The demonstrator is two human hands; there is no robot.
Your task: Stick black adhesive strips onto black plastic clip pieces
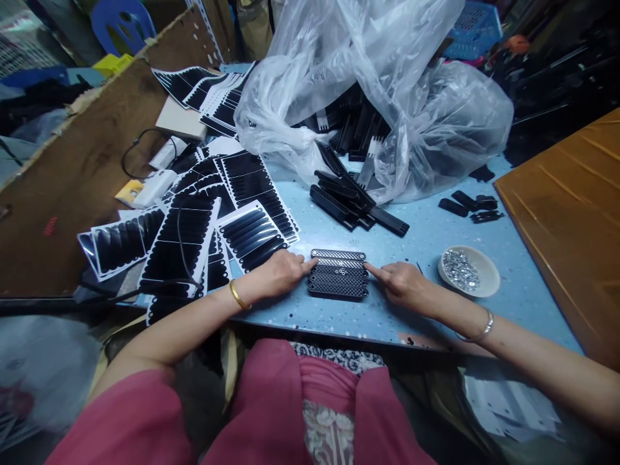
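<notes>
Several black perforated bars (338, 284) lie side by side in a block near the table's front edge. Small silver rings (341, 272), like washers or nuts, rest in a cluster on top of them. My left hand (283, 272) touches the left end of an upper bar with its index finger stretched out and the other fingers curled. At the same bar's right end, my right hand (403, 284) points inward, its index fingertip at the bar and the rest curled. Neither hand visibly grips anything. To the right of my right hand stands a white bowl (491, 274) of small silver metal pieces (460, 268).
Behind the bars lies a pile of black plastic parts (346, 194), spilling from a large clear plastic bag (436, 129). Sheets of black stickers (181, 239) and a cable cover the left side. A brown panel (571, 213) borders the right; loose black pieces (467, 203) lie beside it.
</notes>
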